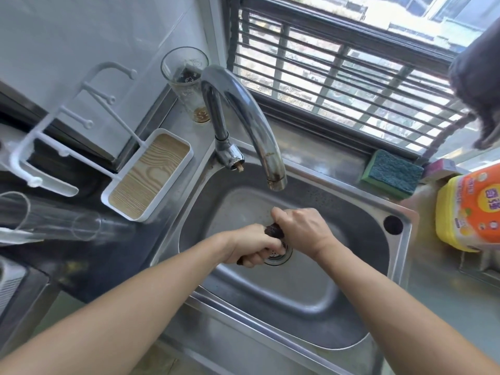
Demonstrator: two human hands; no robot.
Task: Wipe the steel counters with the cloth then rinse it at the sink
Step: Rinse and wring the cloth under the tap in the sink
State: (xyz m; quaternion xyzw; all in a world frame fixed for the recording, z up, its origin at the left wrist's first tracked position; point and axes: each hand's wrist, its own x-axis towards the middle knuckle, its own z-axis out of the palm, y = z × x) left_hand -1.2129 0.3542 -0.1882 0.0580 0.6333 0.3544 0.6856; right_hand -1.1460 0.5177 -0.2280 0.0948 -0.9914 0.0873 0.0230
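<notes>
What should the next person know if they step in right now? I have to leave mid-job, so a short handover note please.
Left hand and right hand both grip the dark cloth, bunched into a roll between them as if wringing, held over the drain of the steel sink.
Faucet: no water visibly running from its spout.
Done: cloth is at the sink. Whether the counters were wiped, the picture does not show.
Left: probably finish wringing, rinse again if still dirty, then put the cloth away.
</notes>
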